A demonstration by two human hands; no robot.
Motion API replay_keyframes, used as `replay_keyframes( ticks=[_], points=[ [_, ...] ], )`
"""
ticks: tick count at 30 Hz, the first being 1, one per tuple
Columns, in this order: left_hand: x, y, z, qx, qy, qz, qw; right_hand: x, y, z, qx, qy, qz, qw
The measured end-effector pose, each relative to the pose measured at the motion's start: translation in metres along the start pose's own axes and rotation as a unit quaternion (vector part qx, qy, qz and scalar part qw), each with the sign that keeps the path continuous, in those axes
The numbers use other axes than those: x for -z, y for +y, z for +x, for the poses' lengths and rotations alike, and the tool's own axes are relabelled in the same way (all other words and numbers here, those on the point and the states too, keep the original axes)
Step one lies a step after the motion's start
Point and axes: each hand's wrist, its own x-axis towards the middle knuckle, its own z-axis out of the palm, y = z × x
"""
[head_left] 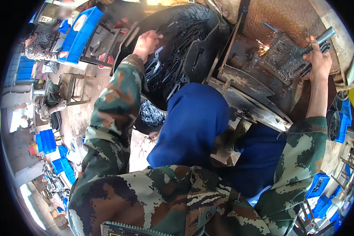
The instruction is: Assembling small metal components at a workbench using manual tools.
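Hanging over the left part of the bin (208,43), the left hand (146,45) curls its fingers, though I can't tell whether they pinch one of the dark strips (181,59) heaped inside it. Well to the bin's right, the right hand (319,59) grasps a grey bar (326,35), with sparks (262,48) between bin and bar. Those strips look thin, light and stiff, probably slick and sharp-edged, so pinching the flat near one end seems best; the bar looks heavier, suiting a full-fist grip.
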Motion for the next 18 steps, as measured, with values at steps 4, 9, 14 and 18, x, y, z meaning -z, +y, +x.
replay_keyframes(
  ticks=[4,9,14,18],
  points=[
    [-0.004,0.012,-0.03,-0.045,-0.067,-0.095,0.992,-0.003,0.009,0.007,-0.018,0.041,-0.012,0.999],
    [-0.038,0.044,-0.059,-0.102,-0.161,-0.123,0.974,-0.009,0.004,-0.001,0.0,0.034,0.04,0.999],
    [-0.099,0.088,-0.081,-0.128,-0.209,-0.123,0.962,-0.015,0.007,-0.003,0.018,0.023,0.057,0.998],
    [-0.168,0.122,-0.092,-0.326,-0.307,-0.102,0.888,-0.01,0.006,0.001,0.015,0.03,0.058,0.998]
  ],
)
